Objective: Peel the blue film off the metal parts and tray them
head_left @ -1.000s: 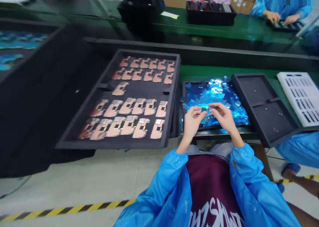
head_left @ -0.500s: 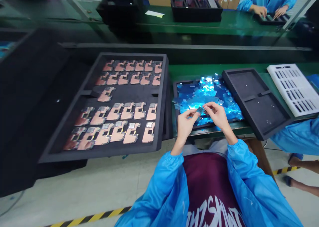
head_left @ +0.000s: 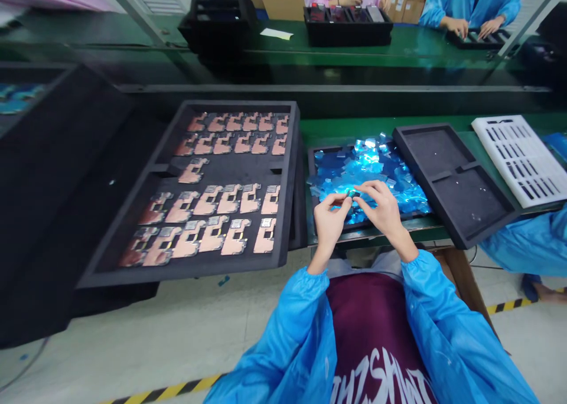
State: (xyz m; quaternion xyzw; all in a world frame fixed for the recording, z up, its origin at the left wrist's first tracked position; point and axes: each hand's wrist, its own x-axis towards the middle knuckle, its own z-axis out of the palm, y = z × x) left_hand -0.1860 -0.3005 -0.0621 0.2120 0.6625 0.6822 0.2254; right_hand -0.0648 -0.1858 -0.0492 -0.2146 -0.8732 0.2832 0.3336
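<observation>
My left hand (head_left: 328, 218) pinches a small greenish circuit board (head_left: 352, 194) between thumb and fingertips. From the other side, my right hand (head_left: 384, 210) has its thumb and fingertips closed at the board's edge; whether they also grip a bit of film is too small to tell. Both hands are over a dark tray (head_left: 312, 159) heaped with shiny blue film pieces (head_left: 372, 156). To the left, a large black foam tray (head_left: 237, 163) carries rows of copper-coloured circuit boards (head_left: 236, 238).
At the right lie a black two-compartment foam tray (head_left: 452, 147) and a white slotted tray (head_left: 500, 162). A black foam box (head_left: 53, 185) stands far left. Across the bench, two people handle black trays (head_left: 348, 35). Another person's blue sleeve (head_left: 527, 235) reaches in at the right edge.
My right fingers have moved slightly left and closer over the small circuit board, which now shows less. My left hand stays nearly in place. The whole view has shifted slightly.
</observation>
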